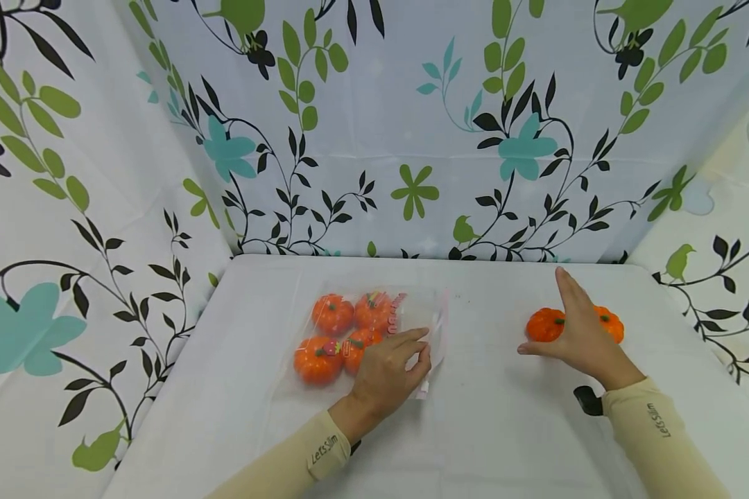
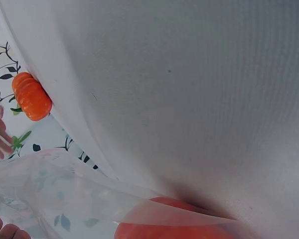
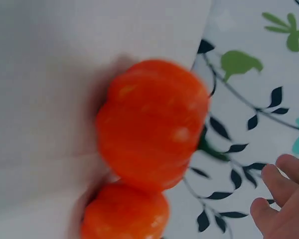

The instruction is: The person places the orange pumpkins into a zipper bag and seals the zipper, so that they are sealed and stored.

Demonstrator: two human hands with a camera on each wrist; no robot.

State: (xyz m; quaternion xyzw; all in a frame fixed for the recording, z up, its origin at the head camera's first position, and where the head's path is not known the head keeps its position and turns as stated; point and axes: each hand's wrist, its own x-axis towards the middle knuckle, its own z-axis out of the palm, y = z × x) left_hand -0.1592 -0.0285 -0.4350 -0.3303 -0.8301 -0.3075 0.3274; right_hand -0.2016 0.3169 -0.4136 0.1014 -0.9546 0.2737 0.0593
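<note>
A clear plastic bag (image 1: pixel 419 301) lies on the table with several small orange pumpkins (image 1: pixel 320 362) inside. At its right end my left hand (image 1: pixel 387 374) pinches the film between thumb and fingers; the left wrist view shows the film (image 2: pixel 84 191) raised off the table. Two loose orange pumpkins sit side by side at the right: the left one (image 1: pixel 545 325) between my spread thumb and fingers, the other (image 1: pixel 610 324) partly behind my right hand (image 1: pixel 583 339). The right wrist view shows the two pumpkins (image 3: pixel 154 124) touching, the right fingers apart from them.
A white cloth covers the table (image 1: pixel 487 430). Leaf-patterned curtains (image 1: pixel 374 125) hang along its back and both sides. White tabletop lies between the bag and the loose pumpkins.
</note>
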